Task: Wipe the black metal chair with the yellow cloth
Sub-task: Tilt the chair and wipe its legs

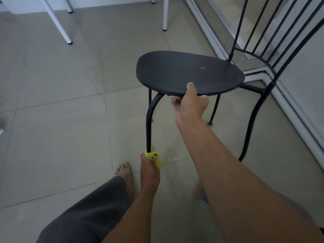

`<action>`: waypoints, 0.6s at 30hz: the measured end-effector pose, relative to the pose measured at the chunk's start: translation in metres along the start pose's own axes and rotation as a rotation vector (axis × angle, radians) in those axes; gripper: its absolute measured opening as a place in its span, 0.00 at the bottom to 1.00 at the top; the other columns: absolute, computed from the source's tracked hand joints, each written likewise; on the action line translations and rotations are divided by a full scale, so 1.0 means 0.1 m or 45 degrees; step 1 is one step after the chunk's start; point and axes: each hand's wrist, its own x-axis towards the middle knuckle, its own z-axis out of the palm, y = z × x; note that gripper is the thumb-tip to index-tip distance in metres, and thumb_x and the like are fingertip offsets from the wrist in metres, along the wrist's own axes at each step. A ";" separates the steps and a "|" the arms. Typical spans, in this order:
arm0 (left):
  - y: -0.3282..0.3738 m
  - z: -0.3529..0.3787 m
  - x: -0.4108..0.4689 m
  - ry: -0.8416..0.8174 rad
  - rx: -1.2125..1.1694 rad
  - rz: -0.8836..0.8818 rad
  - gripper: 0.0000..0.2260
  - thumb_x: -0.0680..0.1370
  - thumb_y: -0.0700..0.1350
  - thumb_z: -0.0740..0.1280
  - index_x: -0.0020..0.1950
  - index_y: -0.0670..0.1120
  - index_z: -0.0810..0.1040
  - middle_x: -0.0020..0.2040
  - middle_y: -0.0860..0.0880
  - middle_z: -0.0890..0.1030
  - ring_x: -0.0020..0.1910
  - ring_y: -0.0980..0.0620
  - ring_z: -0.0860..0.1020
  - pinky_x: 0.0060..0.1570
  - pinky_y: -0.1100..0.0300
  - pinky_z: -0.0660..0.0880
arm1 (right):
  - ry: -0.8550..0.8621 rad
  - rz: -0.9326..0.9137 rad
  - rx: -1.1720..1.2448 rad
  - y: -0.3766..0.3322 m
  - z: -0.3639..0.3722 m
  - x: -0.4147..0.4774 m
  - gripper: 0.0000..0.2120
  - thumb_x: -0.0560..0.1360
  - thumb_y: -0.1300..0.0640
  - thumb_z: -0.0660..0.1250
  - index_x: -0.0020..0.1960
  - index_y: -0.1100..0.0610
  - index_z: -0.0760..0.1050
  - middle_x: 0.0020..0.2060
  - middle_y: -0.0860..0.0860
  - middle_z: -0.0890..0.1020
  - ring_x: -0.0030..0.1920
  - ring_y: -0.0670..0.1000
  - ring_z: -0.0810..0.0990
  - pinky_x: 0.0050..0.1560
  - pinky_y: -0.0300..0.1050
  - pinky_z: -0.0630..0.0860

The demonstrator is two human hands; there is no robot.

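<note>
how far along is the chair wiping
Done: cannot be judged; the seat shows no clear wipe marks. In hand: the left hand wraps the yellow cloth around the front leg, low down, while the right hand grips the seat edge. Left, probably: other legs and backrest bars.

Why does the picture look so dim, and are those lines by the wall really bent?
Head view: soft, dull light, no glare on the chair seat; wide lens bows the white rail; blur near the foot under the right arm; yellow cloth stays sharp.
</note>
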 end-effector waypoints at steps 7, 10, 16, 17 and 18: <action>0.69 -0.25 0.15 0.072 -0.101 0.260 0.01 0.83 0.45 0.55 0.52 0.50 0.65 0.41 0.53 0.74 0.39 0.53 0.75 0.34 0.57 0.70 | -0.014 -0.040 -0.010 -0.06 0.08 0.04 0.05 0.77 0.62 0.64 0.50 0.62 0.70 0.40 0.57 0.78 0.20 0.47 0.71 0.27 0.40 0.74; 1.03 -0.38 0.23 0.055 -0.065 0.294 0.03 0.83 0.47 0.55 0.53 0.49 0.64 0.40 0.52 0.74 0.38 0.53 0.75 0.35 0.55 0.71 | -0.010 -0.048 -0.012 -0.08 0.10 0.04 0.04 0.77 0.63 0.64 0.49 0.62 0.70 0.40 0.58 0.78 0.20 0.46 0.71 0.27 0.40 0.74; 1.52 -0.67 0.36 0.005 0.231 0.338 0.05 0.83 0.46 0.56 0.51 0.46 0.63 0.37 0.54 0.69 0.35 0.51 0.71 0.31 0.54 0.65 | 0.010 -0.074 -0.020 -0.09 0.16 0.07 0.06 0.78 0.63 0.63 0.44 0.59 0.67 0.40 0.57 0.77 0.20 0.47 0.70 0.27 0.41 0.75; 1.62 -0.69 0.40 0.010 0.293 0.358 0.05 0.83 0.46 0.56 0.50 0.45 0.63 0.37 0.53 0.69 0.36 0.49 0.71 0.33 0.54 0.64 | 0.013 -0.085 -0.021 -0.09 0.16 0.07 0.06 0.78 0.63 0.63 0.44 0.59 0.66 0.40 0.57 0.77 0.20 0.47 0.70 0.27 0.41 0.75; 1.72 -0.70 0.46 0.014 0.356 0.393 0.05 0.82 0.46 0.56 0.51 0.45 0.63 0.37 0.53 0.69 0.37 0.48 0.71 0.36 0.54 0.65 | 0.014 -0.093 -0.021 -0.09 0.16 0.08 0.06 0.78 0.63 0.63 0.44 0.59 0.66 0.40 0.57 0.77 0.20 0.47 0.71 0.27 0.41 0.75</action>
